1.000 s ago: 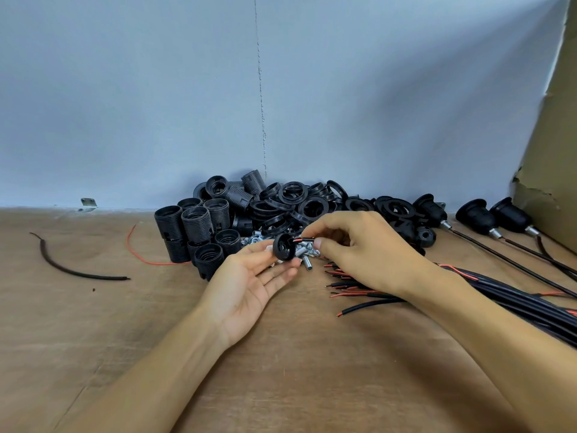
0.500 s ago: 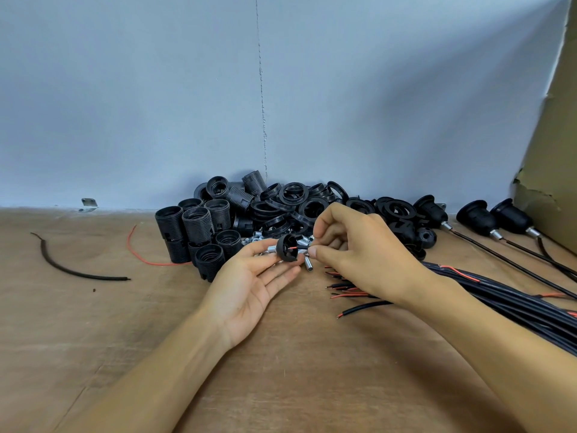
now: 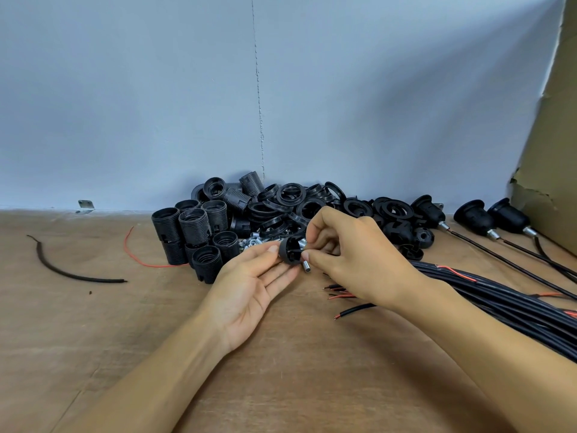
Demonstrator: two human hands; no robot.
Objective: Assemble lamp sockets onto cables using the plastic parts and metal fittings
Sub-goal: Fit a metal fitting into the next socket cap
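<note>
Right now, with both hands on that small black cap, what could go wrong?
1. The black cap is held only by fingertips of the left hand and right hand; it may slip among the similar black rings behind.
2. The loose metal fitting on the table under the right thumb could be knocked and roll away.

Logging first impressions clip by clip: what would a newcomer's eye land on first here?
First, the two hands at centre: the left hand and right hand pinch a small black cap between them above the wooden table. Behind them a heap of black plastic parts lies against the blue wall, and a thick bundle of black cables runs off to the right.
</note>
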